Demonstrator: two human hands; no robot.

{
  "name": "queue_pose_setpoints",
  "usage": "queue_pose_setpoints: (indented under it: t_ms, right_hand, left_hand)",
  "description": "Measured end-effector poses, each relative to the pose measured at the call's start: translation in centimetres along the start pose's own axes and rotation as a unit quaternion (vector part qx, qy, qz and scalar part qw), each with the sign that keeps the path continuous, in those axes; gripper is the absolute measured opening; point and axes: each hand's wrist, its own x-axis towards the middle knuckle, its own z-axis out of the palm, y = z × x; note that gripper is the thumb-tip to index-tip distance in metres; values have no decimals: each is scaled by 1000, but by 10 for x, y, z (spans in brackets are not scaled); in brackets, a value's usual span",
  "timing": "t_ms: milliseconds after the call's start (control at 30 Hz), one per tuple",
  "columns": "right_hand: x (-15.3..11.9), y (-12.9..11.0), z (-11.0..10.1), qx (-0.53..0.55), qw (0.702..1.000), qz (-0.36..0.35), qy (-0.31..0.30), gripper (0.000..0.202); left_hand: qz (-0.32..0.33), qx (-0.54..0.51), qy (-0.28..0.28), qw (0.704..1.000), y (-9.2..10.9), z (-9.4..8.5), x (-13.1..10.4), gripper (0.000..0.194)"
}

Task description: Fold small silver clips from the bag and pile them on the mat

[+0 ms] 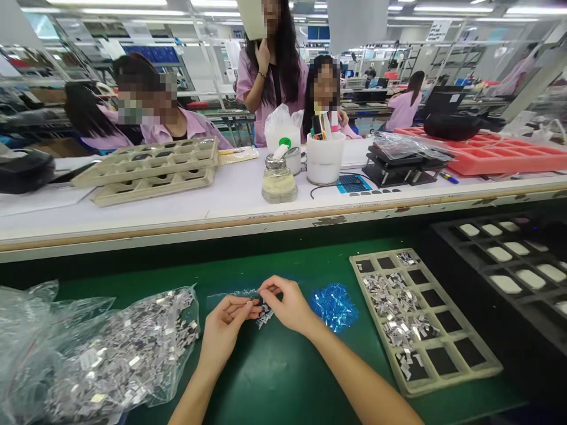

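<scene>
My left hand (pixel 230 324) is closed in a pinch over the green mat (pixel 274 383), on something too small to make out. Close beside it on the right, my right hand (pixel 286 304) has its thumb and fingertips pressed together; what they hold cannot be made out. Under and between the hands lies a small pile of silvery pieces (pixel 264 317), partly hidden, with a clear plastic sheet behind. To the right of my right hand is a heap of blue film strips (pixel 334 307). Farther right, a beige compartment tray (pixel 401 378) holds many silvery pieces in some of its compartments.
A clear bag of silvery pieces (pixel 128 354) lies at the left. A black tray with pale blocks (pixel 505 284) is at the right. Across the back runs a raised white shelf (pixel 230 206) with a glass jar (pixel 279 184), pen cup and stacked trays. Several people sit or stand beyond.
</scene>
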Motion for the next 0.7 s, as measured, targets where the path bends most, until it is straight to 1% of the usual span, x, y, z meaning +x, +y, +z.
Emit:
queue_pose_setpoints:
  t_ms: [67, 200, 400, 500, 700]
  right_hand:
    - [-2, 1, 2, 14, 1000, 12, -12, 12]
    - [0, 6, 0, 40, 999, 32, -6, 16]
    - [4, 8, -2, 45, 998, 27, -27, 18]
    - [2, 6, -1, 33, 999, 24, -30, 17]
    - [2, 4, 0, -18, 999, 7, -40, 15]
  left_hand:
    - [-3, -12, 0, 1000, -3, 5, 0, 39]
    - [-1, -38, 8, 999, -5, 12, 1, 37]
    - [21, -27, 30, 999, -6, 15, 1, 34]
    - [37, -22, 39, 998, -8, 15, -1, 30]
    - [54, 5, 54, 997, -11, 16, -1, 29]
